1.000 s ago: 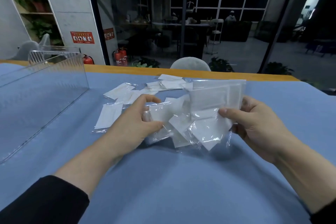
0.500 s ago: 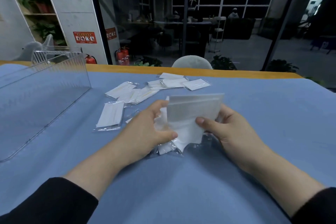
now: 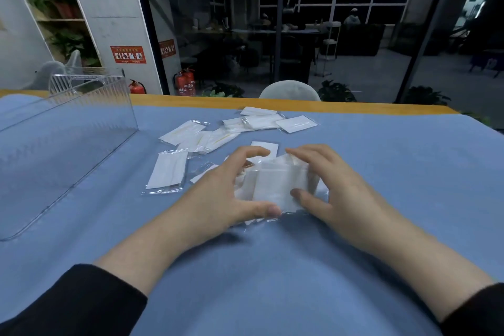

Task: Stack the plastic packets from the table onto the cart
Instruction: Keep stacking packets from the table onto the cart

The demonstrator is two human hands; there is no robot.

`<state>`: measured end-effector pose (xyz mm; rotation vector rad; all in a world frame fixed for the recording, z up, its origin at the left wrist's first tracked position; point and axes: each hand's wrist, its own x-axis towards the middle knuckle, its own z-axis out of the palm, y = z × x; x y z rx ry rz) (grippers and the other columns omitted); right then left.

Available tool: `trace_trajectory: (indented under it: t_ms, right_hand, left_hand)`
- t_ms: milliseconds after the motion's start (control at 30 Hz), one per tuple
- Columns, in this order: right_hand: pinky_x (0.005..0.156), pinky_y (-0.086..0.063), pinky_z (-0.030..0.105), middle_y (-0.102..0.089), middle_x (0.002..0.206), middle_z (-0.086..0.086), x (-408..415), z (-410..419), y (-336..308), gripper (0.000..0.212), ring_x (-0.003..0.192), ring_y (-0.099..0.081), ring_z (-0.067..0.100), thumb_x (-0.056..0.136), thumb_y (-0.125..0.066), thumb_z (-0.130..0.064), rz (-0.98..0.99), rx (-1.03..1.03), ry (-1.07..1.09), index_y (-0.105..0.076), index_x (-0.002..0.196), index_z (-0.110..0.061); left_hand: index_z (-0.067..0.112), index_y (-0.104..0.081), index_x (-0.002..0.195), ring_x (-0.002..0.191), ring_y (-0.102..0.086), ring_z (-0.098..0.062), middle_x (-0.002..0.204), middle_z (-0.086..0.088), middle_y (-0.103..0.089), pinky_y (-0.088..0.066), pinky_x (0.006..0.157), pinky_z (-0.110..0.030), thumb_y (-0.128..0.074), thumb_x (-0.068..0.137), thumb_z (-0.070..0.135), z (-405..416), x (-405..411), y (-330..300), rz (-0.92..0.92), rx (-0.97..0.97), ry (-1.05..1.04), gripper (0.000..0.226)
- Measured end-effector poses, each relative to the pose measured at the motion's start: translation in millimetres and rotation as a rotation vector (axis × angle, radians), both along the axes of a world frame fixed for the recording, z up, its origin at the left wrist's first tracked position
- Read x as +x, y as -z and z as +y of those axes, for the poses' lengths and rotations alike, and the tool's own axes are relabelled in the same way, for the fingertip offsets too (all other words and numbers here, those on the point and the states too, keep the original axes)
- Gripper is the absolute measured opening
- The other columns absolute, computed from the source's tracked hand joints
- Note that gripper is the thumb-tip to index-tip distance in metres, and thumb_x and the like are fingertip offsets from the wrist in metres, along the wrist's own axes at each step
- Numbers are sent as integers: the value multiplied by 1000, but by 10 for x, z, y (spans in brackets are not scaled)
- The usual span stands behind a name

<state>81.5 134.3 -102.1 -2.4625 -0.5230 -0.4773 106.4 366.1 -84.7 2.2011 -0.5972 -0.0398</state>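
Now the blue-covered table carries the gathered bundle of packets near its middle, lowered from its raised, fanned position a second ago. Left hand and right hand curl round its sides, squaring it. Loose packets remain toward the far edge; the clear bin sits at the left edge.

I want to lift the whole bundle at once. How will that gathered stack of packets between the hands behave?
The stack of packets looks light and floppy: thin wrappers with limp clear edges. Glossy film probably lets layers slide, which may be why the left hand and right hand grip both sides.
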Motion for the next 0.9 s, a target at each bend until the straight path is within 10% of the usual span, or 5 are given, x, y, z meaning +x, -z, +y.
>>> trace_trajectory:
  t_ms: [200, 400, 533, 733, 900]
  right_hand:
    - [112, -28, 20, -23, 150, -29, -6, 65, -6, 104, 139, -26, -3, 83, -79, -40, -39, -31, 9, -2, 150, -61]
    - [108, -38, 24, -33, 143, -28, 5, 43, 26, 70, 133, -32, -8, 79, -76, -53, -22, -76, -22, -45, 141, -45]
    - [96, -42, 17, -44, 121, -27, 37, 25, 71, 66, 122, -46, -3, 75, -82, -48, -31, 96, -7, -46, 130, -52]
    - [93, -39, 16, -48, 121, -25, 22, 131, 143, 64, 122, -50, 7, 79, -85, -34, 18, 228, -86, -49, 130, -48]
    - [94, -43, 19, -52, 123, -20, -7, 101, 127, 55, 119, -53, 14, 84, -79, -39, 13, 166, -124, -50, 129, -50]
  left_hand:
    - [39, -68, 100, 87, -61, -4, 95, 16, -70, -46, 77, -19, -52, 92, 59, -153, -38, 80, -97, -234, -86, 27]
    - [25, -66, 88, 78, -57, -9, 81, 6, -66, -43, 70, -22, -54, 99, 31, -240, -74, 116, -119, -388, -160, 18]
    - [30, -62, 92, 77, -57, -7, 86, 8, -67, -43, 68, -20, -53, 98, 12, -278, -60, 145, -15, -466, -307, 20]
    - [17, -68, 81, 69, -56, -13, 71, 6, -65, -44, 69, -34, -50, 102, 49, -336, -109, 108, 85, -653, -393, 42]
    - [20, -74, 85, 75, -60, -15, 74, 15, -71, -41, 66, -33, -57, 98, 27, -270, -51, 108, 230, -675, -492, 23]
